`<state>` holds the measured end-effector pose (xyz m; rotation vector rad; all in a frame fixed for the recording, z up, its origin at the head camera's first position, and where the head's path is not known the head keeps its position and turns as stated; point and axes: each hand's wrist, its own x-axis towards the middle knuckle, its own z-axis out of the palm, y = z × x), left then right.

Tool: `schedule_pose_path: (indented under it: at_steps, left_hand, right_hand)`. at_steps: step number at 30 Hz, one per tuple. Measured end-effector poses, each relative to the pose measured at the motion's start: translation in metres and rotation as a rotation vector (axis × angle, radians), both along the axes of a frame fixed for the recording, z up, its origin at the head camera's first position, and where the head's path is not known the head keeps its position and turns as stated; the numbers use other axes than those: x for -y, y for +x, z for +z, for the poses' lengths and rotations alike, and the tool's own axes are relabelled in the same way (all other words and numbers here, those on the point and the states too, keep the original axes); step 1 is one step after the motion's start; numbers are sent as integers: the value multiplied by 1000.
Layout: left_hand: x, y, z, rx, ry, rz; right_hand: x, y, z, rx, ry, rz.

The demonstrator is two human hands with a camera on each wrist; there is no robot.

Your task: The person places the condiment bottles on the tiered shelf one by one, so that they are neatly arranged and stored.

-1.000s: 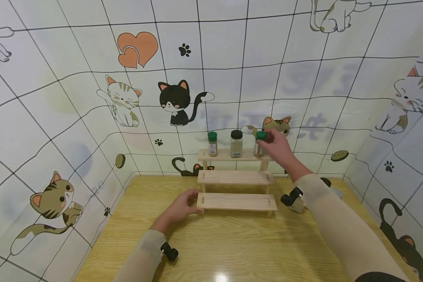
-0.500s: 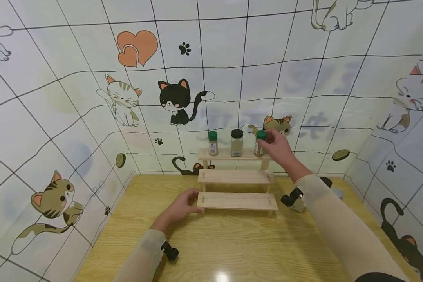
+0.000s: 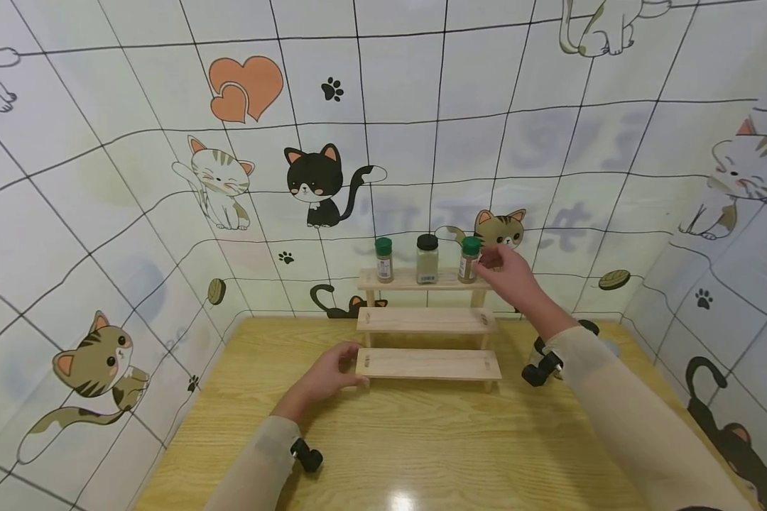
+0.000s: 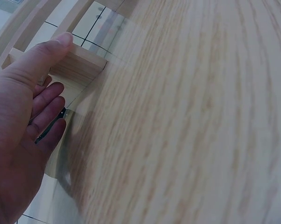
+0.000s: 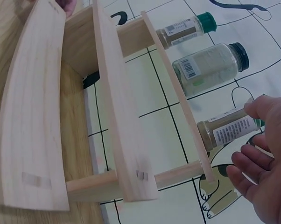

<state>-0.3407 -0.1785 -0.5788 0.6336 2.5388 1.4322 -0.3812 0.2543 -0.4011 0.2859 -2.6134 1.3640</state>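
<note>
A three-tier wooden shelf rack (image 3: 428,363) stands on the table. My left hand (image 3: 324,372) holds the left end of its lowest tier; in the left wrist view the thumb (image 4: 52,50) lies over the board while the other fingers hang loosely below. On the top tier stand a green-capped spice jar (image 3: 384,265), a wider black-capped glass jar (image 3: 427,265) and a second green-capped spice jar (image 3: 468,265). Beside that second jar is my right hand (image 3: 513,275), fingers loosely bent and not round it. Whether the thumb touches its side cannot be told.
Beyond the right forearm, dark-lidded containers (image 3: 589,327) stand on the wooden table (image 3: 396,440), mostly hidden by the sleeve. A cat-printed, grid-lined wall covering (image 3: 409,142) rises close behind the rack and along both sides.
My right hand has let go of the right spice jar's green cap and moved slightly right and down. The jar stays upright on the top tier. My left hand has kept its place.
</note>
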Motion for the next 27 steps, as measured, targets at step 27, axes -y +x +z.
schedule_pose_path:
  at_steps: [27]
  left_hand:
    - [2,-2,-3,-12,13,-10]
  right_hand:
    - [-60,79,-21,52,113,5]
